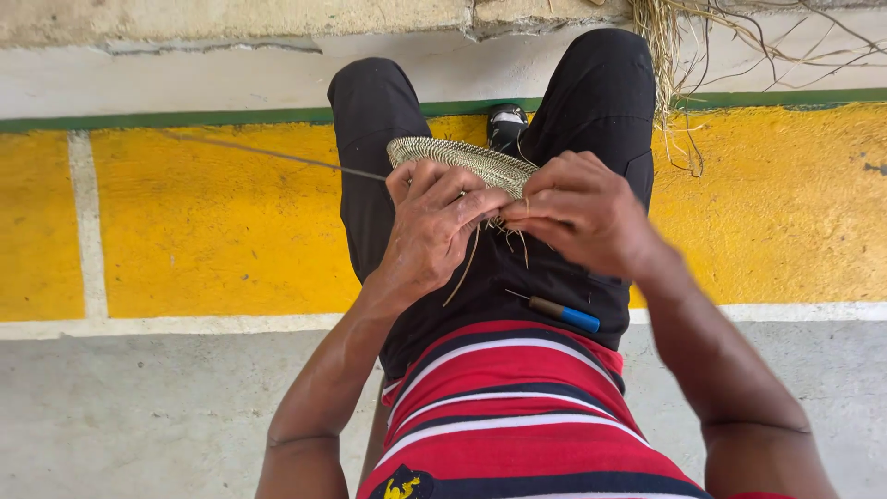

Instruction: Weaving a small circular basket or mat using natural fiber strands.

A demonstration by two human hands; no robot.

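A yellow painted floor band (212, 222) runs across the view, edged by a green stripe (185, 118) above and a white line (166, 324) below, with grey concrete (157, 416) nearer the camera. A pale kerb (231, 18) lies along the top, and a bundle of dry straw fibres (674, 55) hangs over it at the upper right.

The person sits with knees apart in black trousers (591, 102) and a red shirt with white and dark stripes (508, 416); a dark shoe (506, 125) shows between the legs.

Held above the lap, between the knees, is a flat woven straw disc (462, 155), tilted so its coiled edge faces the camera. The left hand (434, 226) grips the near rim of the disc, fingers curled tightly around it, thumb on top. The right hand (582, 208) is closed in a narrow pinch at the disc's right edge, touching the left hand's fingertips; loose fibre ends (504, 236) hang just beneath where the hands meet.

A single long thin strand (277, 155) stretches from the left hand out to the left over the yellow band.

On the lap, just below the hands, lies a small tool with a blue handle (565, 315), apart from both hands
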